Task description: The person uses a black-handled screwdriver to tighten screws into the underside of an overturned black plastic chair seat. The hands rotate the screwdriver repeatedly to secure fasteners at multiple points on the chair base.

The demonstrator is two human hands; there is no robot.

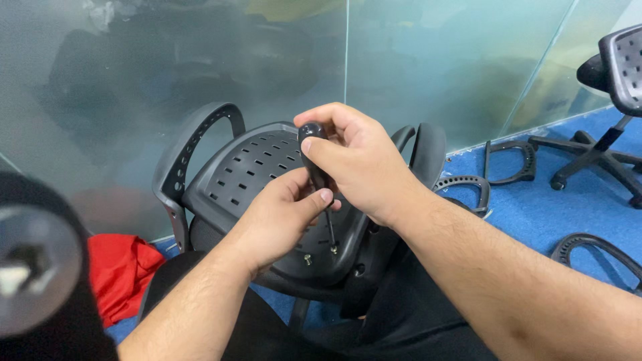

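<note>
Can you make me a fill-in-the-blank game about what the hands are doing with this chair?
1. The right hand grips the black handle of a ____.
2. The left hand steadies the tool's thin metal ____.
3. The tool's tip rests on a screw in the black chair ____, which has rows of small slots.
4. On the floor at the left lies a ____ cloth.

Missing words: screwdriver; shaft; backrest; red

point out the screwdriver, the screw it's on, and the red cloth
screwdriver (313,157), head view, on the black handle just under the right hand's thumb.
screw (333,249), head view, on its head at the shaft's tip, beside a second screw.
red cloth (120,271), head view, on the middle of the bundle on the floor.
</note>
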